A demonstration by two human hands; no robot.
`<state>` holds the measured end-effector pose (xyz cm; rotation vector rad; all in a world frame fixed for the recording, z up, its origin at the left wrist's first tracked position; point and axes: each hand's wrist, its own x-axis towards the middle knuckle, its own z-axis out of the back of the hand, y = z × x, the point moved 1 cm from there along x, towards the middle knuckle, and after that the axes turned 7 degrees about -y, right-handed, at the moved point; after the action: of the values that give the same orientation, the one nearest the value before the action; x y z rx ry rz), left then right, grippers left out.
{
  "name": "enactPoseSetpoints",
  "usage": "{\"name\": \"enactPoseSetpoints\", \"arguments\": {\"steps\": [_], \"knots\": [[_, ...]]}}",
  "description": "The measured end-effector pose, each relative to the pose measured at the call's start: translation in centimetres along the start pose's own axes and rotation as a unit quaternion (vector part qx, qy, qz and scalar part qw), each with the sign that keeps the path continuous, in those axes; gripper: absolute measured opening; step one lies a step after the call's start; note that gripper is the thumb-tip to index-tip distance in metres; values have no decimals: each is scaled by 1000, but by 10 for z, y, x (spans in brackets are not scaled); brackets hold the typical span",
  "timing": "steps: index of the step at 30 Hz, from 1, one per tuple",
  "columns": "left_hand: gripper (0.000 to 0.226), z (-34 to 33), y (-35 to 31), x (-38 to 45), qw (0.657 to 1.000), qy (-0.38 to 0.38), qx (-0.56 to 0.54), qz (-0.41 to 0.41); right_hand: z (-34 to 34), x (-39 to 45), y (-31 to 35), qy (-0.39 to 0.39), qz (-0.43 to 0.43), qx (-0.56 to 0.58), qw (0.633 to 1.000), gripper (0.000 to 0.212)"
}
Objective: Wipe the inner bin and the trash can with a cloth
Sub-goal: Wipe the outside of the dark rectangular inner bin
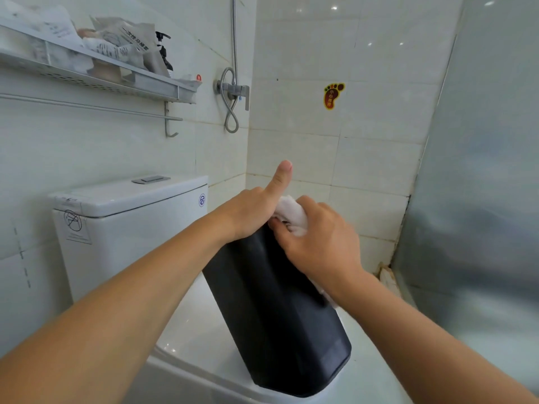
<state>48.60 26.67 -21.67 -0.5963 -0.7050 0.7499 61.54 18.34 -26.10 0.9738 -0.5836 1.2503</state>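
Observation:
A black plastic inner bin [277,316] stands tilted on the closed toilet lid [192,330], its base toward me and its top end leaning away. My left hand [253,211] holds the bin's far top end, with the index finger sticking straight up. My right hand [318,243] grips a crumpled white cloth [291,212] and presses it against the bin's upper right side. A bit of cloth also shows under my right wrist. The bin's opening is hidden from me.
The white toilet tank [128,217] stands behind the bin on the left. Above it a wall shelf [102,71] carries packets and a pump bottle. A shower valve with its hose [233,94] hangs in the corner. A frosted glass panel [481,170] closes the right side.

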Motion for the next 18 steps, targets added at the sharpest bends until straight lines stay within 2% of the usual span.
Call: {"name": "enactPoseSetpoints", "arguments": {"steps": [2, 4, 5, 7, 8, 10, 14, 18], "knots": [[115, 2, 3, 0, 1000, 19, -7, 8, 1, -16, 8, -17, 71, -1, 997, 38], [121, 3, 8, 2, 999, 30, -27, -3, 2, -21, 7, -5, 100, 3, 995, 38], [115, 4, 9, 1, 999, 22, -26, -13, 2, -16, 3, 0, 80, 2, 997, 39], [101, 4, 11, -1, 1000, -11, 4, -23, 3, 1, -11, 20, -16, 5, 1000, 46], [100, 4, 13, -1, 999, -21, 19, -23, 3, 8, -19, 36, -67, 14, 997, 47], [99, 5, 20, -2, 998, -27, 47, -23, 3, 6, -32, 48, -113, 40, 992, 44], [96, 12, 34, -3, 986, -78, 136, -58, 13, -36, -41, 82, -116, 137, 980, 31], [69, 17, 43, -6, 979, -112, 155, -76, 24, -78, -52, 147, -59, 211, 965, 19]]}}
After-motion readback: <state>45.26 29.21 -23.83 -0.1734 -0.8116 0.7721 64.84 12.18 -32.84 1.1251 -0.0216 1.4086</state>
